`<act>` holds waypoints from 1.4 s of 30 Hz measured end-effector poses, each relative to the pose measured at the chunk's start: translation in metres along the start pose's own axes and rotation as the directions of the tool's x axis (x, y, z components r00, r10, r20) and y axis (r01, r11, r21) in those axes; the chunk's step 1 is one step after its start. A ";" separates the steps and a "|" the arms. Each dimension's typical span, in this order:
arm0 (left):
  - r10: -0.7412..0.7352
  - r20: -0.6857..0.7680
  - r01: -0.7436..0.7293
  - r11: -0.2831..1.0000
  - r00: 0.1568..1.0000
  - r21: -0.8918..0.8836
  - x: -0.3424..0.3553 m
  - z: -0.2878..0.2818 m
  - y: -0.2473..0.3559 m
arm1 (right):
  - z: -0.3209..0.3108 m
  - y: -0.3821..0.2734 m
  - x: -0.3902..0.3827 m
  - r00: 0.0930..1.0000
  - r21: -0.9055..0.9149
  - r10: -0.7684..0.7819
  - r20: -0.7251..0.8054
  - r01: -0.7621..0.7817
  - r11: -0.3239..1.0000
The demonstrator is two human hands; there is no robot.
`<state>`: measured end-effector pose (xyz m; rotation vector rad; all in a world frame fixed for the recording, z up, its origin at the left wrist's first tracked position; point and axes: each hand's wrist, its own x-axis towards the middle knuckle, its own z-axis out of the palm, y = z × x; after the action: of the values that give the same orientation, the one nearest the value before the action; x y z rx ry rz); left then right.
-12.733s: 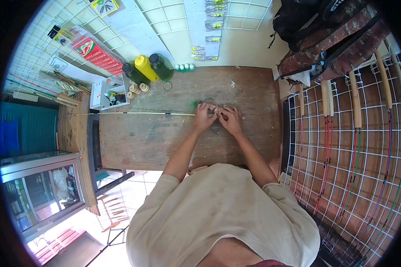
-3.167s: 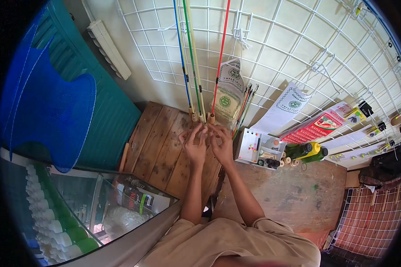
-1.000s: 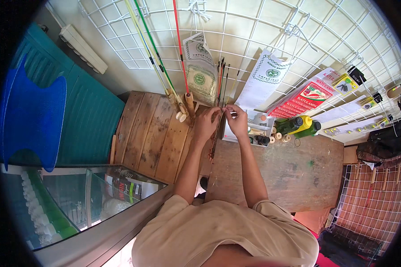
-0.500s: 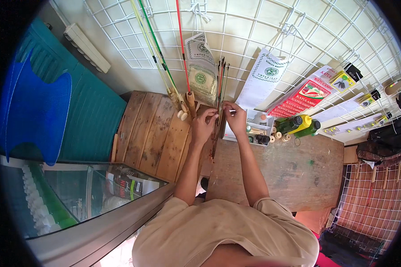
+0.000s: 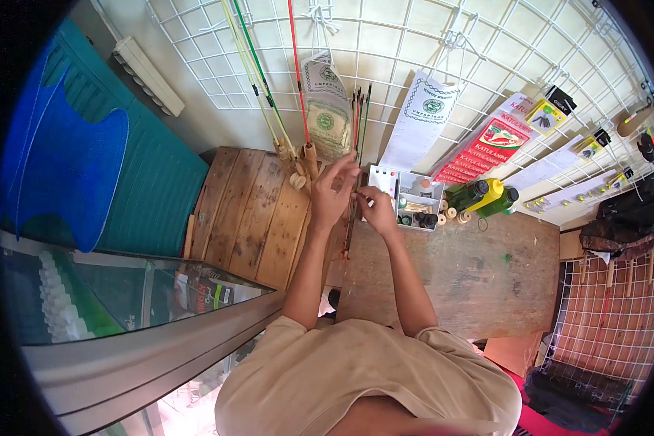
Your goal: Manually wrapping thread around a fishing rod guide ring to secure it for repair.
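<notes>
A bundle of thin dark and green rods [image 5: 368,109] stands upright in front of the wall grid. Its lower part runs down between my hands along the table's left edge. My left hand [image 5: 330,200] is just left of the rods, its fingers raised and spread beside them. On the other side, my right hand [image 5: 377,211] has thumb and forefinger pinched together at a thin rod. Any fine line there is too small to make out. Close left of my left hand, a red rod [image 5: 298,80] with a wooden handle [image 5: 310,161] leans against the grid.
Right of my hands, a white divided box [image 5: 421,190] holds small bottles. Wooden spools [image 5: 450,213] and dark, yellow and green bottles [image 5: 493,195] stand beyond it on the wooden table [image 5: 450,283]. Packets hang from the white grid [image 5: 385,43]. A glass case [image 5: 145,305] is at left.
My left hand's fingers have lifted and spread. My right hand has lowered slightly and come closer to the left, pinching at the rods. The view has shifted a little.
</notes>
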<state>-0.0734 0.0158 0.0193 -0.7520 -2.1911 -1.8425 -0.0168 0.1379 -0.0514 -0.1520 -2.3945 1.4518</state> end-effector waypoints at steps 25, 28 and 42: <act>-0.155 0.048 0.151 0.984 0.987 0.094 -0.036 -0.005 -0.031 | -0.010 -0.043 0.000 1.000 0.056 -0.025 -0.007 0.026 0.998; -0.102 0.058 0.100 0.994 0.993 0.037 -0.021 -0.002 -0.008 | 0.000 0.005 -0.008 0.986 -0.064 -0.013 0.164 0.023 0.998; -0.216 0.288 0.158 0.964 0.933 0.212 -0.066 0.002 -0.064 | -0.036 -0.089 0.002 0.970 -0.012 -0.196 -0.145 0.196 0.980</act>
<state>-0.0482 -0.0065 -0.0662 -0.8686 -2.6754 -1.6592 0.0008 0.1264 0.0425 -0.0186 -2.2210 1.3068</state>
